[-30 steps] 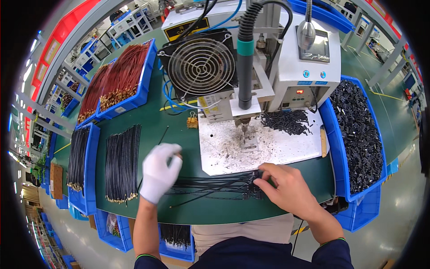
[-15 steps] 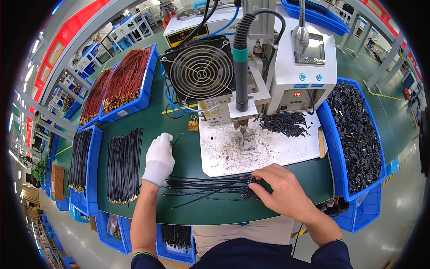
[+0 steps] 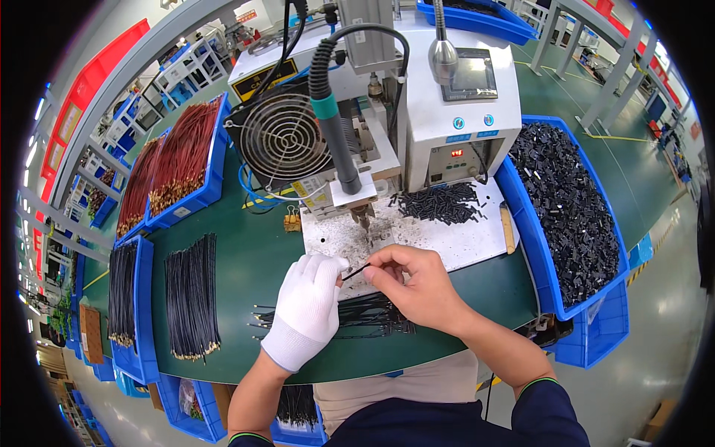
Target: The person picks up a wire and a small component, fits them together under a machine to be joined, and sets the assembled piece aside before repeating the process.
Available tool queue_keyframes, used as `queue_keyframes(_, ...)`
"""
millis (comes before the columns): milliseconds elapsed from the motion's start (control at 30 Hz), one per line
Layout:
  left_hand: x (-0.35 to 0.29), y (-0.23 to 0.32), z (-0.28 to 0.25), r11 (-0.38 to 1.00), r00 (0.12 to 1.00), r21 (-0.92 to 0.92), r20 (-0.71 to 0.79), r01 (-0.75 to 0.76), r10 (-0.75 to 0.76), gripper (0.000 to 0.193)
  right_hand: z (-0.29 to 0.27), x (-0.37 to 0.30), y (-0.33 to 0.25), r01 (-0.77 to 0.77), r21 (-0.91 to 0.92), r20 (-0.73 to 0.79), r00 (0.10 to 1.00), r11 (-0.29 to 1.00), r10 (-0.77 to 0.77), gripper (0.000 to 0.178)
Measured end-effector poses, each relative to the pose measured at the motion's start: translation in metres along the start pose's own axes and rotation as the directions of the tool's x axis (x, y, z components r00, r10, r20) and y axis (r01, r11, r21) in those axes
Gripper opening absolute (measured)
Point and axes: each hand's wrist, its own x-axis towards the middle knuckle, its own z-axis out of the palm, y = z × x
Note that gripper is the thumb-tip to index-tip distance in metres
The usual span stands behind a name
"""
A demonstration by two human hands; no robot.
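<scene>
In front of the machine, my white-gloved left hand (image 3: pixel 307 305) and my bare right hand (image 3: pixel 421 287) meet over the near edge of a stained white plate (image 3: pixel 469 242). Both are closed on a thin black cable (image 3: pixel 356 273), a short piece of which shows between the fingertips. The right thumb and forefinger pinch its end; whether a small part sits there is hidden. Under the hands, a loose bunch of black cables (image 3: pixel 365 316) lies across the green table, partly covered by the glove. The machine's metal tip (image 3: pixel 362 214) stands just beyond my fingers.
Short black tubes (image 3: pixel 439 203) are heaped on the plate's far side. A blue bin of small black parts (image 3: pixel 566 216) stands right. Leftward lie black cables (image 3: pixel 192 298) and blue bins of red cables (image 3: pixel 186 156). A round fan (image 3: pixel 287 138) and a binder clip (image 3: pixel 292 219) sit beyond.
My left hand has moved right with the cable, and my right hand has left the bunch's right end to pinch the cable. The whole view has shifted, with the machine now further left.
</scene>
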Motion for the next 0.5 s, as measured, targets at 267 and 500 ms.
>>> queue_keyframes(267, 0.007, 0.0, 0.006, 0.976, 0.995, -0.198, 0.058, 0.092, -0.082, 0.024, -0.004, -0.002, 0.002, 0.194, -0.074, 0.021, 0.981, 0.978, -0.193, 0.009)
queue_keyframes(500, 0.013, 0.009, 0.003, 0.906, 0.977, -0.373, 0.146, 0.197, -0.152, 0.014, -0.01, -0.005, 0.007, 0.259, -0.103, -0.003, 0.965, 0.96, -0.261, 0.009)
